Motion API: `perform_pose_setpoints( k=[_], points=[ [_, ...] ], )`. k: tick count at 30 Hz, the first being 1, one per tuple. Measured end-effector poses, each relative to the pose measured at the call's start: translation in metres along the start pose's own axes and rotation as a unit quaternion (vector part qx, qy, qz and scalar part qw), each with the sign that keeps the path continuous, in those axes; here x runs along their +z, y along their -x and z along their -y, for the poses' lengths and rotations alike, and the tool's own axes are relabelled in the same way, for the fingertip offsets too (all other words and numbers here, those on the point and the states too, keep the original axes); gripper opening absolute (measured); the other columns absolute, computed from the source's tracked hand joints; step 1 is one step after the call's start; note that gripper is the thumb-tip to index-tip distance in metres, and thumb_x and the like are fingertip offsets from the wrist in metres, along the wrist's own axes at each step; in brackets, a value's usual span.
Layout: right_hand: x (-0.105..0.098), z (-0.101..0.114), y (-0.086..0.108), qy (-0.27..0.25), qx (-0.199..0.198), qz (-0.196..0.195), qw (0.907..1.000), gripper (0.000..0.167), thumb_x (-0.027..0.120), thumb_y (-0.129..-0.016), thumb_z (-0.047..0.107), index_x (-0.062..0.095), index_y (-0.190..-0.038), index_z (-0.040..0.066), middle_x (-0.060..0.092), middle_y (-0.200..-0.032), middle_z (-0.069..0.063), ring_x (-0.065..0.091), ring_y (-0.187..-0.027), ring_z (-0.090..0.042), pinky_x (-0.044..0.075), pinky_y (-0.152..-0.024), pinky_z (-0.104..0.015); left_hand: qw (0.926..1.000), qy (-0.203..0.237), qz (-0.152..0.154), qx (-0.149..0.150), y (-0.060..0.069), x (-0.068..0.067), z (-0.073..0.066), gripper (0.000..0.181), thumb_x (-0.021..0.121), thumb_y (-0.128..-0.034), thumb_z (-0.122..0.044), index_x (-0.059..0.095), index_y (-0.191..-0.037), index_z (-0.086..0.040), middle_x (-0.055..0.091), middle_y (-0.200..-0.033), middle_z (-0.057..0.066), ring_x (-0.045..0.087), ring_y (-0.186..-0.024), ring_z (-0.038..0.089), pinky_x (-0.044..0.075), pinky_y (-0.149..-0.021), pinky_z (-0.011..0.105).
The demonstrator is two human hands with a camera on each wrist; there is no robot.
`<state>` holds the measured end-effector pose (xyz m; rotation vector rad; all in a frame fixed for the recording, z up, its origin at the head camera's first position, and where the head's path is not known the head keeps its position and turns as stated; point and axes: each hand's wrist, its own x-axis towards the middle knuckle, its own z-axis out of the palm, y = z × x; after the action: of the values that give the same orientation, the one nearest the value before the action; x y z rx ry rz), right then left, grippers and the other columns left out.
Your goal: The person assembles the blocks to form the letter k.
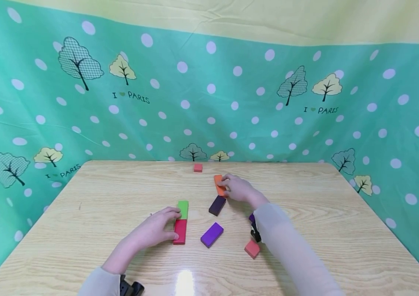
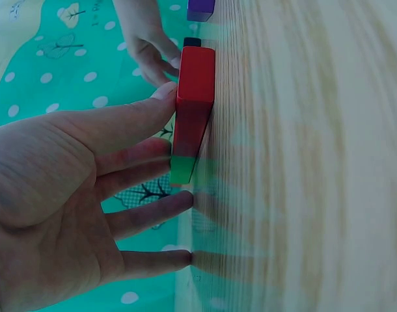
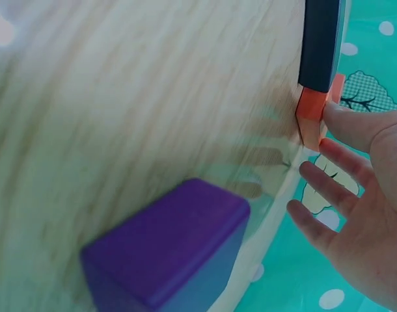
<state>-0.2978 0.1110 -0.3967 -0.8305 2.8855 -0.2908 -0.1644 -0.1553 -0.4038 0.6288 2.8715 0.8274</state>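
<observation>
My left hand [image 1: 155, 228] lies along the left side of two blocks set end to end, a red block [image 1: 180, 232] and a green block [image 1: 183, 209]. Its thumb touches the red block and its forward fingers reach the green one; the left wrist view shows these fingers fairly straight and spread. Farther back, my right hand [image 1: 240, 189] pinches an orange block [image 1: 218, 181] between thumb and index finger, the other fingers held out loosely. The orange block's near end meets a dark block [image 1: 217, 205], which is angled toward the lower left.
A purple block [image 1: 212, 234] lies between the arms. Near the right sleeve sit a coral block [image 1: 252, 249] and another purple block [image 1: 252, 218], partly hidden by the forearm. One small coral block [image 1: 198, 167] is by the table's back edge, before a green dotted curtain [image 1: 209, 102].
</observation>
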Motion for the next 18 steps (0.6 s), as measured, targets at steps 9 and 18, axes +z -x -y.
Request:
perform_pose_setpoints(
  k=[9, 18],
  points=[
    [-0.0024, 0.0029, -0.0016, -0.016, 0.012, 0.023, 0.9995, 0.041, 0.053, -0.092, 0.019, 0.048, -0.132, 0.019, 0.035, -0.144, -0.007, 0.030, -0.132, -0.031, 0.028, -0.107, -0.051, 1.0000, -0.001, 0.001, 0.002, -0.0002, 0.0003, -0.0002, 0.053, 0.073, -0.0750, -0.019, 0.055, -0.121, 0.000, 0.049, -0.131, 0.012, 0.044, -0.122, 0.034, 0.037, -0.102, 0.049],
    [-0.0044, 0.0040, -0.0040, -0.005, 0.014, 0.017, 0.9997, 0.041, 0.056, -0.090, 0.019, 0.051, -0.130, 0.019, 0.040, -0.141, -0.005, 0.035, -0.130, -0.030, 0.031, -0.105, -0.050, 1.0000, 0.000, 0.000, 0.001, -0.0003, 0.0002, 0.0005, 0.052, 0.073, -0.0749, -0.019, 0.055, -0.121, -0.001, 0.050, -0.131, 0.011, 0.044, -0.122, 0.034, 0.038, -0.101, 0.048]
  ],
)
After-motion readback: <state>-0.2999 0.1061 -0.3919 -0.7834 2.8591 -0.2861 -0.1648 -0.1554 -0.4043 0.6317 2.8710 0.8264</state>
